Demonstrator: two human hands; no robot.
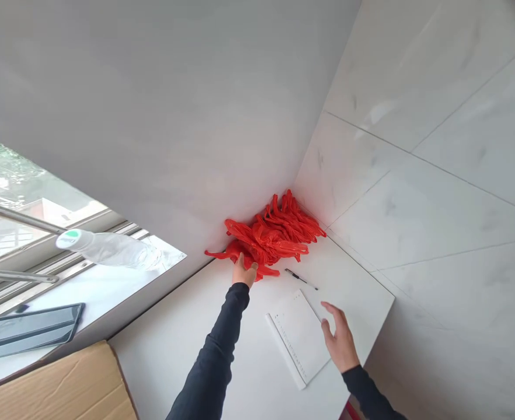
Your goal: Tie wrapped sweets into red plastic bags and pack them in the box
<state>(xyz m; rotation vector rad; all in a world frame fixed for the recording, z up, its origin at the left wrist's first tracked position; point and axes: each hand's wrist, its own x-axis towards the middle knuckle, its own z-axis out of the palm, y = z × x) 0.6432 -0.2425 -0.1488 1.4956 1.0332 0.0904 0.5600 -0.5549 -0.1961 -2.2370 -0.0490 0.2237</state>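
A heap of crumpled red plastic bags (pixel 268 236) lies in the corner of the white tabletop, against the walls. My left hand (pixel 244 272) is at the near edge of the heap, closed on one red plastic bag (pixel 232 251); part of its fingers is hidden. Over the right side of the table, my right hand (pixel 341 342) hovers with thumb and fingers apart and nothing in it. Beside it lies an open notebook (pixel 303 332) with small writing along its left part. A black pen (pixel 301 279) rests between the notebook and the bags.
On the window sill at left, a clear plastic bottle (pixel 112 251) with a green-and-white cap lies near a dark phone or tablet (pixel 32 331). A cardboard box (pixel 60 388) occupies the lower left. The white table (pixel 165 344) meets a grey wall and a marble-patterned wall (pixel 419 198).
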